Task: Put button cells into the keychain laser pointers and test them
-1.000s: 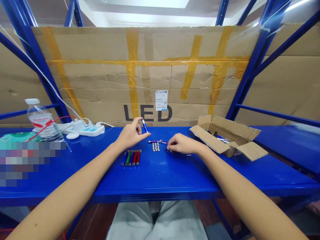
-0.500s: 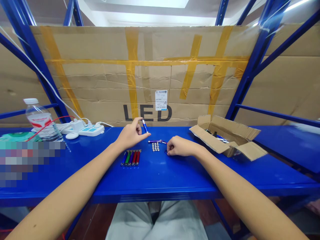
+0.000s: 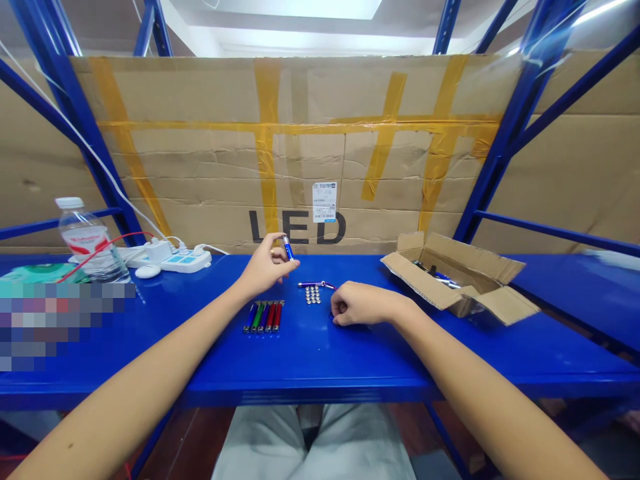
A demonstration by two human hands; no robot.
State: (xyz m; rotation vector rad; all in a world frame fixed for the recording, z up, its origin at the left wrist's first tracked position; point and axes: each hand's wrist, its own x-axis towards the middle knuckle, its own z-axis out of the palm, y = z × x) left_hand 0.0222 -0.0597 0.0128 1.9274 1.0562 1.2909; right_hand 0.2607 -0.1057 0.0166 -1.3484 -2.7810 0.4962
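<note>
My left hand [image 3: 264, 269] pinches a small blue flashlight [image 3: 289, 249] and holds it upright above the blue shelf top [image 3: 320, 347]. My right hand [image 3: 361, 304] rests curled on the shelf, fingers closed over a small dark part I cannot make out. Between the hands lie a cluster of button batteries [image 3: 313, 295] and a purple flashlight [image 3: 316, 285] on its side. A row of several coloured flashlights [image 3: 264, 316] lies in front of my left hand.
An open cardboard box [image 3: 457, 277] with more flashlights stands at the right. A water bottle [image 3: 87, 240], power strip [image 3: 183, 259] and white mouse [image 3: 148, 271] sit at the back left. Taped cardboard marked LED [image 3: 300, 153] forms the back wall.
My right hand has drawn slightly nearer to me and curled tighter on the shelf. My left hand has raised the blue flashlight a little.
</note>
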